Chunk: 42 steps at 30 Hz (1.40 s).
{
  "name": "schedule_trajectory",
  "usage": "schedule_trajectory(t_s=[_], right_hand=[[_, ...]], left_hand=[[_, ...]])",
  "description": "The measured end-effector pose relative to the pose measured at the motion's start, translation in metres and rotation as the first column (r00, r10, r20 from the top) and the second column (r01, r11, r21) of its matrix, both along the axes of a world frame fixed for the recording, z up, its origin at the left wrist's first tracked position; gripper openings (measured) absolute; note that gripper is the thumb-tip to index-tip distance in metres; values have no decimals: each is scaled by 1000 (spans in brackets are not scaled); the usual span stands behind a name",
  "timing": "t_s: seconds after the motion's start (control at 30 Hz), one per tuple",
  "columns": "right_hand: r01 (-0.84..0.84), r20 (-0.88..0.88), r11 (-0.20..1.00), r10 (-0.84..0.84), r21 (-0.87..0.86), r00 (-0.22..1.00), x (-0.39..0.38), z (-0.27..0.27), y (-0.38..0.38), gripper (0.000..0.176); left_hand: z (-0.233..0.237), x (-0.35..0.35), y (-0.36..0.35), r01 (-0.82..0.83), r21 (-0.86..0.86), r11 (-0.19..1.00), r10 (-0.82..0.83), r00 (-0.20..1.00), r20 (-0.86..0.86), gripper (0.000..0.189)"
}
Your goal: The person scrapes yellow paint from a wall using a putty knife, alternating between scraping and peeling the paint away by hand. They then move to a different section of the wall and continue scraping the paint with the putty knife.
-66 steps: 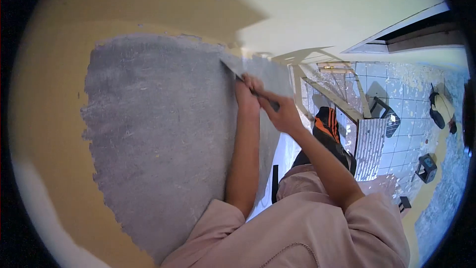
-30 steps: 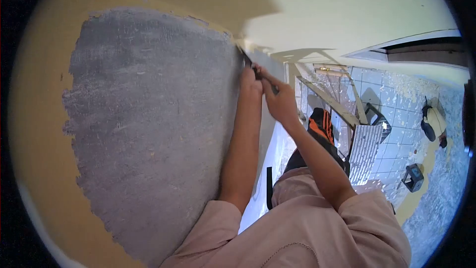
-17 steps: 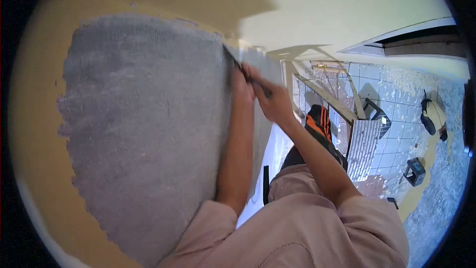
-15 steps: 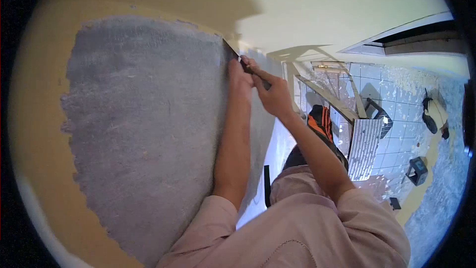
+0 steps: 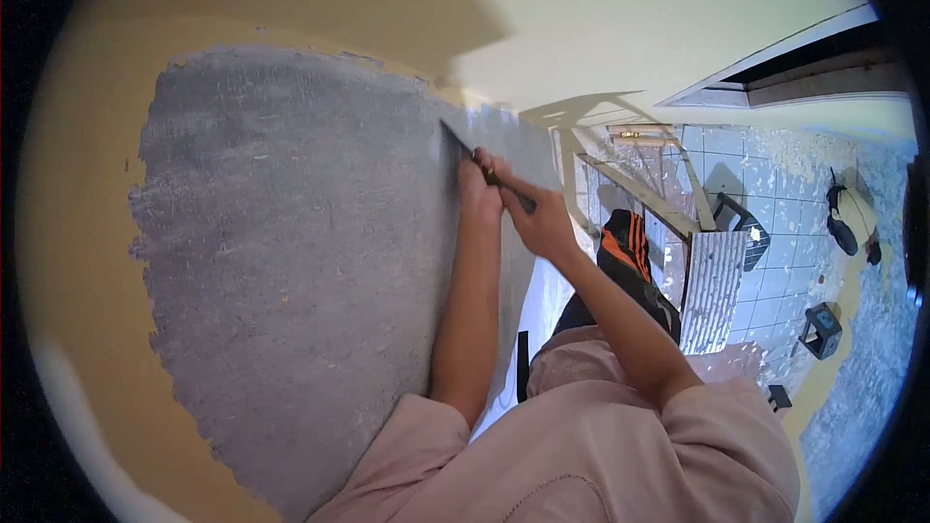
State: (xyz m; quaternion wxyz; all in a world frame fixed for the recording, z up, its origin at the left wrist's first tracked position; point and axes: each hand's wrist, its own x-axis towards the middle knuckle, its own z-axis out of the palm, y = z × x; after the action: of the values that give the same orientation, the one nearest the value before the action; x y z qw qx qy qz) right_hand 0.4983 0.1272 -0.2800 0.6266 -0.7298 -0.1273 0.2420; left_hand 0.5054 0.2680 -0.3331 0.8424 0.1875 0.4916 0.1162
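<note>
Work in hand: judging by the grip and the bared wall, paint is being scraped off, with the stroke running along the top right border of the bare area.
Left hand [image 5: 477, 192]: closed around the front of a narrow dark metal scraper [image 5: 455, 138], knuckles close to the wall.
Right hand [image 5: 542, 223]: touching the left one and wrapped round the scraper's rear handle, so both hands are clamped on the one tool.
Scraper: its blade tip lies against the wall where the large rough grey patch of bare plaster [image 5: 291, 252] meets the yellow painted wall surface [image 5: 77, 232].
Next move calls for: a low blade angle, firm two-handed pressure, and the edge set under the paint rim rather than into the plaster.
Below: a pale tiled floor [image 5: 775, 203] littered with flakes, and a wooden frame [image 5: 639, 194] standing on it.
</note>
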Motion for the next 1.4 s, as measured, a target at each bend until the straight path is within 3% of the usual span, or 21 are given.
schedule_trajectory(t_s=[0.07, 0.13, 0.17, 0.2, 0.27, 0.33, 0.4, 0.47, 0.53, 0.57, 0.67, 0.7, 0.73, 0.8, 0.87, 0.93, 1.07, 1.2, 1.23, 1.33, 1.4], right_hand=[[-5, 0, 999, 5, -48, 1000, 25, -3, 15, 32], [-12, -177, 1000, 14, 17, 984, 44, 5, 23, 33], [17, -94, 998, -11, 64, 995, 40, -9, 21, 33], [9, -89, 998, -4, 61, 996, 31, -15, 17, 33], [39, 141, 994, -53, 101, 989, 4, -18, 6, 32], [5, 42, 997, -9, 75, 999, 6, -23, 8, 32], [2, -66, 1000, -1, 16, 998, 37, -27, 29, 32], [-55, -126, 998, 60, 40, 990, 43, -35, 14, 33], [-124, 22, 988, 123, 95, 992, 38, -45, -2, 31], [-160, 71, 985, 155, 70, 985, 32, -43, -11, 31], [-136, -36, 986, 140, 100, 989, 50, -27, 3, 32], [-150, -77, 988, 153, 39, 985, 63, -22, 8, 32], [-144, -78, 989, 147, 46, 986, 61, -24, 6, 32], [-170, 135, 984, 162, 56, 978, 57, -23, -3, 30], [-256, 37, 966, 257, -18, 966, 57, -15, -12, 30], [-212, 47, 973, 209, 94, 977, 70, -32, -6, 31], [-283, 55, 954, 279, 98, 959, 77, -27, -15, 31], [-261, 26, 964, 262, -56, 965, 80, -37, -7, 33], [-170, 179, 975, 144, 140, 973, 84, -41, 3, 33], [-202, 37, 976, 205, -76, 978, 72, -26, -4, 33], [-231, -13, 972, 231, -33, 973, 46, -32, -20, 36]], left_hand=[[8, 29, 7, 85, 55, 995, -85, 996, 6, 37], [34, 59, 14, 43, -50, 998, -51, 986, -159, 36], [16, 51, 8, 20, 114, 993, -10, 996, -93, 34], [10, 35, 2, 13, 110, 994, -3, 996, -88, 34], [7, -1, -10, 22, 70, 997, -20, 1000, -22, 33], [1, -2, -4, 88, 90, 992, -91, 995, 32, 33], [2, 42, 12, -7, 22, 1000, 8, 999, -39, 33], [-11, 40, 19, 54, -119, 991, -58, 998, -32, 35], [-15, 22, -8, 54, 120, 991, -72, 986, 149, 33], [-11, 16, -13, -31, 53, 998, 33, 999, -43, 36], [-32, 32, 10, 13, 91, 996, -18, 998, 61, 39], [0, 56, 13, -65, -119, 991, 57, 996, -72, 42], [-3, 49, 13, -59, -113, 992, 51, 996, -73, 42], [-3, 27, 1, 114, 82, 990, -130, 963, 236, 36], [-5, 24, -4, 22, 2, 1000, -22, 976, 218, 37], [-9, 43, 5, -45, -55, 997, 44, 999, -13, 38], [-9, 38, -2, -46, -69, 997, 54, 991, 119, 38], [-6, 47, 2, -24, -116, 993, 29, 999, 44, 34], [-9, 53, 14, -21, -300, 954, 56, 993, 106, 32], [-11, 37, 1, -37, -124, 992, 44, 998, 53, 30], [-9, 13, -17, -52, -112, 992, 52, 999, -2, 31]])
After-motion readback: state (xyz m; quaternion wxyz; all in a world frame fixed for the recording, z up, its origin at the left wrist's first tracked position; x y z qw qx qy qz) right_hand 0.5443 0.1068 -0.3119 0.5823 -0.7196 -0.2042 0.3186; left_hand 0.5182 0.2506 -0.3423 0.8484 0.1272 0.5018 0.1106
